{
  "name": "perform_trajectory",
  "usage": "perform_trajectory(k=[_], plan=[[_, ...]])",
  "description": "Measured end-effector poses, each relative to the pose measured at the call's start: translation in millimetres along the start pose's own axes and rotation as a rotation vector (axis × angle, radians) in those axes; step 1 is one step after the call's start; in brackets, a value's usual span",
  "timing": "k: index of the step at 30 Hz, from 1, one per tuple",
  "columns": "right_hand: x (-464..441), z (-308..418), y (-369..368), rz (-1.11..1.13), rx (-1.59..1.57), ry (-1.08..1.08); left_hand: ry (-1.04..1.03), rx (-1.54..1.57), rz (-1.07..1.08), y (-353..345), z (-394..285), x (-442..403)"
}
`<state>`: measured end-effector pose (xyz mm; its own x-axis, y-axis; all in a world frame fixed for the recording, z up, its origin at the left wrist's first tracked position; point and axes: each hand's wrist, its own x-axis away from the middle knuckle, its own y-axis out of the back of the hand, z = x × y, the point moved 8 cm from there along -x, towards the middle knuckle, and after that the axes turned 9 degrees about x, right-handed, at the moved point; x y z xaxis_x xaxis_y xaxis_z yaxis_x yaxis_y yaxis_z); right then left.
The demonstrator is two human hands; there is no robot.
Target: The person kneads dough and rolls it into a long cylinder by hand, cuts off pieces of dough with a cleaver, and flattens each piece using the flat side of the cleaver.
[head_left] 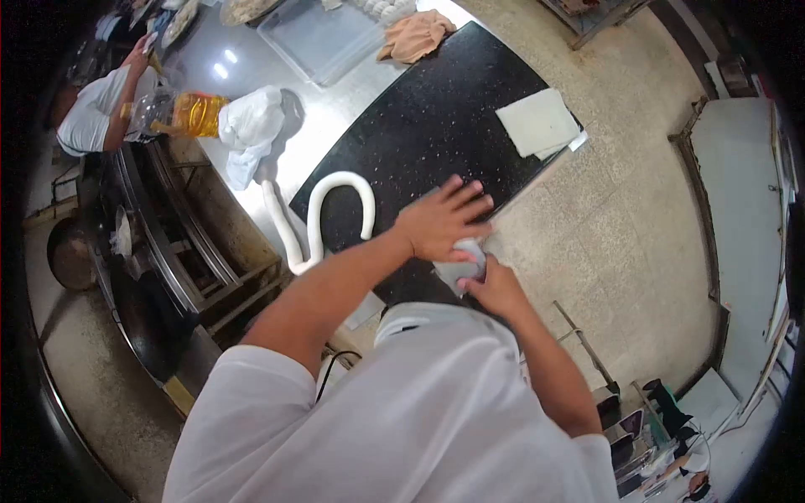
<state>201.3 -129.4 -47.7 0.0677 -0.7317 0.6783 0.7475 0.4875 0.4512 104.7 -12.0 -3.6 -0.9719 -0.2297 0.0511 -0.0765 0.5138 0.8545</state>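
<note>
My left hand (pixel 444 220) is stretched over the black speckled counter (pixel 419 142) near its front edge, fingers spread and slightly blurred. Its thumb side is close to a pale grey-white object (pixel 459 272); whether it touches this cannot be told. My right hand (pixel 496 289) grips that object at the counter's edge, thumb and fingers closed round its side. The object's kind is unclear, as both hands partly cover it. A long white rope of dough (pixel 314 222) lies in an S-shaped bend left of my left forearm, across the black slab and the steel surface.
White square sheets (pixel 538 123) lie at the counter's right. Behind are a tan cloth (pixel 417 36) and a clear plastic tray (pixel 314 38). A white bag (pixel 253 117) and a bottle of yellow oil (pixel 197 115) stand left, near another person (pixel 105 109). A stove (pixel 168 218) runs along the left.
</note>
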Motion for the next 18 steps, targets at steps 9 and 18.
perform_trajectory(k=[9, 18], plan=[[-19.3, 37.5, 94.3, -0.243, 0.410, -0.064, -0.005, -0.204, -0.368, 44.9, 44.7, -54.4], [73.3, 14.0, -9.3, -0.358, 0.091, -0.164, 0.606, 0.409, -0.154, 52.6, 71.8, 3.1]])
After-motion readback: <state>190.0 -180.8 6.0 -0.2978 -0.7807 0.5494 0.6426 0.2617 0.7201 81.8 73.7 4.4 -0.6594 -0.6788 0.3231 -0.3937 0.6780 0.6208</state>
